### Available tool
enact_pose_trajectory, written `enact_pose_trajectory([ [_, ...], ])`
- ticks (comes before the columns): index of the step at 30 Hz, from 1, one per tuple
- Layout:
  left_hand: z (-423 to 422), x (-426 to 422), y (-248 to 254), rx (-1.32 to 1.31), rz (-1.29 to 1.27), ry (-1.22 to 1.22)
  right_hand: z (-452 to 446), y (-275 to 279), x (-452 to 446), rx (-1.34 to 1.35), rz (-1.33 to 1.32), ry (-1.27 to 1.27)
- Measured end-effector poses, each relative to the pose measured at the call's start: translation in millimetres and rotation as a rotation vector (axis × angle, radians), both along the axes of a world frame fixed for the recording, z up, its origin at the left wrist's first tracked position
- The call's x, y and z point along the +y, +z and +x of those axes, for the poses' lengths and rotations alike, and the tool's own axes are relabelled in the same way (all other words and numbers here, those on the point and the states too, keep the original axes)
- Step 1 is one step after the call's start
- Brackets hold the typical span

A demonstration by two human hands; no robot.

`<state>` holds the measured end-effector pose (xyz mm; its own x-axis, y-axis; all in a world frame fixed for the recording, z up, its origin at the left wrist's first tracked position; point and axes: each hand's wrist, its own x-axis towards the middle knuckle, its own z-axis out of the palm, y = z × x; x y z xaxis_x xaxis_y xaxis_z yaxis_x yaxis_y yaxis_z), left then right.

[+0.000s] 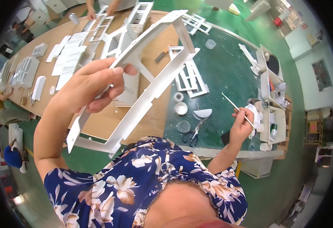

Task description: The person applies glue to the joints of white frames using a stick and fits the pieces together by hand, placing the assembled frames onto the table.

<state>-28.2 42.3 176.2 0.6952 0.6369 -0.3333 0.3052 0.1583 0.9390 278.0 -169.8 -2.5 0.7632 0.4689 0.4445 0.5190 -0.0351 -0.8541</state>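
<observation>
My left hand [98, 81] is closed around one side of a white rectangular frame [155, 89], which is held up tilted above the table. A crossbar spans the frame near my fingertips. On the right, my right hand [241, 124] pinches a thin white stick [231, 102], its narrow end pointing up and left toward the frame. The stick and the frame are apart. Below lie scissors [193, 136], a white cup [180, 108] and a clear round dish [183, 126]. Several white frames [192, 78] rest on the green mat behind the held one.
A brown table [155, 121] carries stacked white parts [119, 41] and paper sheets [69, 55]. Bins [265, 85] with bottles line the right edge of the green mat [227, 60]. Across the table, another person's hands [91, 14] handle white frames. More people are at the left.
</observation>
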Motion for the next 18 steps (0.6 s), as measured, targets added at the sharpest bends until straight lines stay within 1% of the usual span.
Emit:
enact_pose_trajectory([
  [1, -4.7, 1.1, 0.7, 0.0, 0.044, 0.085, -2.0, 1.2, 0.7, -0.022, -0.037, -0.025],
  [3, -18.8, 13.8, 2.0, 0.023, 0.069, 0.171, -3.8, -2.0, 2.2, 0.013, -0.012, -0.011],
  [5, -37.6, 32.6, -1.9, -0.131, 0.185, 0.203, -5.1, -4.4, 3.0, 0.011, -0.001, -0.024],
  [7, -58.0, 54.3, -4.0, -0.171, 0.271, 0.303, -8.7, -6.3, 4.5, 0.009, 0.033, -0.017],
  [8, -70.2, 67.3, -4.7, -0.189, 0.339, 0.275, -10.5, -7.5, 5.1, 0.022, 0.02, -0.017],
  [9, -78.2, 73.6, -5.7, -0.18, 0.342, 0.284, -12.5, -8.8, 6.3, 0.031, 0.009, -0.024],
  [11, -88.1, 85.9, -9.2, -0.098, 0.355, 0.462, -15.9, -12.3, 11.6, 0.047, 0.005, -0.012],
  [13, -100.2, 112.9, -31.7, -0.098, 0.345, 0.493, -19.8, -12.3, 18.3, 0.054, 0.009, -0.004],
  [15, -111.9, 142.6, -57.5, 0.049, 0.344, 0.437, -24.0, -10.1, 25.9, 0.053, -0.013, -0.002],
  [17, -110.4, 156.9, -77.5, 0.069, 0.294, 0.411, -24.2, -9.4, 29.3, 0.045, -0.023, -0.002],
  [18, -107.3, 166.1, -90.9, 0.115, 0.281, 0.446, -24.2, -8.5, 29.4, 0.042, -0.045, -0.004],
])
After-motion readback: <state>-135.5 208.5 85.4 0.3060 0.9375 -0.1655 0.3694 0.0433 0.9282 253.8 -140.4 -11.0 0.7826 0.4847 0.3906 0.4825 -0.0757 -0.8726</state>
